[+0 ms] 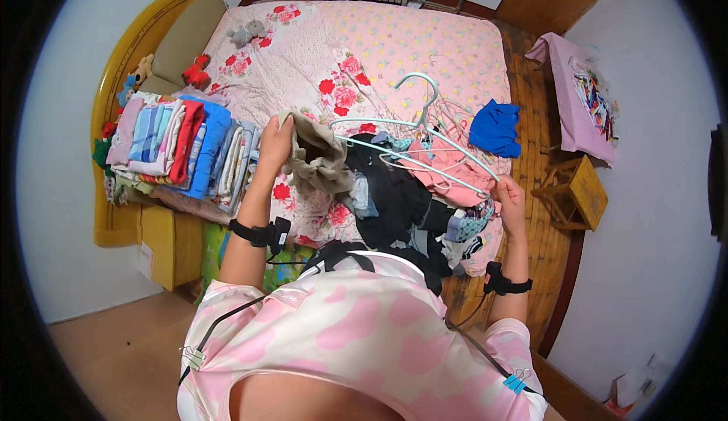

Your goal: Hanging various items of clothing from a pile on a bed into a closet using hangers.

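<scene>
My left hand (276,143) grips the edge of a khaki garment (315,156), which hangs bunched beside the left end of a hanger. That pale mint clothes hanger (424,122) is held by its right corner in my right hand (510,198), its hook pointing away from me. Whether the garment's cloth touches the hanger's left arm I cannot tell. Beneath the hanger lies a heap of clothes: a black garment (387,199), a pink garment (449,168) and a patterned light-blue piece (472,225). More pale hangers (455,115) lie behind it, partly hidden.
Folded clothes and bedding (176,142) are stacked on the bed's left side. A blue cloth (495,128) lies near the right edge of the floral bed sheet (392,40). Right of the bed stand a wooden stool (574,193) and a pink-covered table (563,91) with pens.
</scene>
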Demonstrator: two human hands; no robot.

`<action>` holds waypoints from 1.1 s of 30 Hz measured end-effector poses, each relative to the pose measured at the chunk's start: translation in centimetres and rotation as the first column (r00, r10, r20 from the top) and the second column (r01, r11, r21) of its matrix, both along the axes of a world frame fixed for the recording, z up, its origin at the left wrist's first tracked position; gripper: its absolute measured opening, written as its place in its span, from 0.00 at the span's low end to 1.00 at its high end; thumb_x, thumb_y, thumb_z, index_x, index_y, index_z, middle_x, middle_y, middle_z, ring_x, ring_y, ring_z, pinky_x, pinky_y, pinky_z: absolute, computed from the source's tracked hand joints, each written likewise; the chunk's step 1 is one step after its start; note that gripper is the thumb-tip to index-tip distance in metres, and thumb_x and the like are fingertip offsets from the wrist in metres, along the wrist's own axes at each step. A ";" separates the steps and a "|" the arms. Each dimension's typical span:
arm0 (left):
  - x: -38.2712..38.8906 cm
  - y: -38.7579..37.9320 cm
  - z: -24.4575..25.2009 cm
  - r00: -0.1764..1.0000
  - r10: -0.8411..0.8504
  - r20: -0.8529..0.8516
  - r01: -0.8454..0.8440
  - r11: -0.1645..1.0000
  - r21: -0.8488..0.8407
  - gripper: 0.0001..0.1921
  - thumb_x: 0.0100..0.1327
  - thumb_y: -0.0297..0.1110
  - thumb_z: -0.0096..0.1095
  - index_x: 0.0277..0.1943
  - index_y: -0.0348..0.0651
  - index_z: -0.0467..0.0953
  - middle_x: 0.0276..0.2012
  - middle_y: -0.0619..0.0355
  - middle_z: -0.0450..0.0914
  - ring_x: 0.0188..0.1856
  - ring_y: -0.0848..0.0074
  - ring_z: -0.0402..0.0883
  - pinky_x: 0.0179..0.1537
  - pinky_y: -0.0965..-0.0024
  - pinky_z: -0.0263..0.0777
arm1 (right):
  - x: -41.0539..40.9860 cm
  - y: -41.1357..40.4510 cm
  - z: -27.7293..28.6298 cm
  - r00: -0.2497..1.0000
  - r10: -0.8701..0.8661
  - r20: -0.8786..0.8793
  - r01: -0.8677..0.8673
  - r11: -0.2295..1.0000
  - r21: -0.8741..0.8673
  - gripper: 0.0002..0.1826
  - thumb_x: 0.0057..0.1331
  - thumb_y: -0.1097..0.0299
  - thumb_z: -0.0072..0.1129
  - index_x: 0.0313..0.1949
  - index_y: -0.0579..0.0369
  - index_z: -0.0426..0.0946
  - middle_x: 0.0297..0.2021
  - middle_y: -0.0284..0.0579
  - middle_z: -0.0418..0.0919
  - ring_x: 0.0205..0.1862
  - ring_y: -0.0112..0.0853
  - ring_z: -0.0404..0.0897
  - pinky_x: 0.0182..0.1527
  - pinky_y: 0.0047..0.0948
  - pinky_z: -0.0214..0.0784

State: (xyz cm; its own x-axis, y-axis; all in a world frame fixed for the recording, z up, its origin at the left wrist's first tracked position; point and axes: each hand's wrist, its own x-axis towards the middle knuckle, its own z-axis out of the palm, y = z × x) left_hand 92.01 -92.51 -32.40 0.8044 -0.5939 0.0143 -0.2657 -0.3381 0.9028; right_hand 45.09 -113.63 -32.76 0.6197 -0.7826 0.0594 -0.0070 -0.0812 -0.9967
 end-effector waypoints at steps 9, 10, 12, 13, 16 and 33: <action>-0.2 1.4 2.9 0.959 -0.062 0.275 0.053 0.998 0.037 0.18 0.69 0.42 0.56 0.44 0.30 0.77 0.41 0.34 0.80 0.47 0.43 0.78 0.49 0.53 0.70 | -4.4 3.7 3.8 0.992 -0.052 0.112 0.058 0.997 -0.050 0.18 0.77 0.58 0.48 0.36 0.60 0.76 0.22 0.26 0.61 0.23 0.16 0.56 0.27 0.20 0.47; -0.4 1.5 3.2 0.955 -0.063 0.291 0.053 0.998 0.043 0.18 0.69 0.42 0.56 0.44 0.30 0.77 0.41 0.35 0.80 0.47 0.44 0.79 0.49 0.53 0.70 | -4.6 4.1 4.0 0.991 -0.058 0.121 0.064 0.997 -0.049 0.17 0.77 0.58 0.48 0.37 0.60 0.76 0.22 0.26 0.63 0.24 0.16 0.58 0.27 0.20 0.48; -1.3 1.4 4.3 0.948 -0.073 0.310 0.061 0.997 0.047 0.18 0.68 0.42 0.56 0.43 0.30 0.77 0.41 0.35 0.80 0.47 0.44 0.79 0.49 0.53 0.70 | -4.7 5.3 4.7 0.993 -0.060 0.101 0.066 0.996 -0.064 0.17 0.77 0.58 0.49 0.37 0.60 0.77 0.23 0.27 0.64 0.25 0.16 0.59 0.28 0.19 0.49; -2.6 1.2 5.7 0.943 -0.094 0.318 0.086 0.996 0.038 0.17 0.68 0.41 0.56 0.43 0.31 0.77 0.40 0.36 0.80 0.46 0.44 0.79 0.48 0.53 0.70 | -4.6 6.1 5.0 0.995 -0.058 0.077 0.064 0.995 -0.075 0.17 0.77 0.59 0.49 0.38 0.60 0.77 0.24 0.27 0.66 0.25 0.16 0.60 0.28 0.19 0.50; -5.5 0.6 6.8 0.925 -0.157 0.347 0.178 0.984 -0.030 0.15 0.68 0.40 0.57 0.43 0.33 0.77 0.39 0.38 0.80 0.45 0.46 0.79 0.47 0.54 0.71 | -2.1 8.2 4.2 0.994 -0.081 0.078 0.087 0.993 -0.082 0.15 0.77 0.60 0.49 0.38 0.60 0.77 0.27 0.28 0.69 0.27 0.16 0.62 0.30 0.19 0.54; -17.8 2.4 18.4 0.382 -0.227 0.896 0.448 0.893 0.035 0.16 0.68 0.43 0.63 0.39 0.36 0.72 0.28 0.51 0.75 0.34 0.57 0.74 0.39 0.63 0.69 | 1.5 12.3 3.7 0.950 0.124 0.286 -0.147 0.987 0.059 0.23 0.77 0.52 0.46 0.36 0.61 0.76 0.23 0.27 0.62 0.26 0.17 0.57 0.30 0.18 0.48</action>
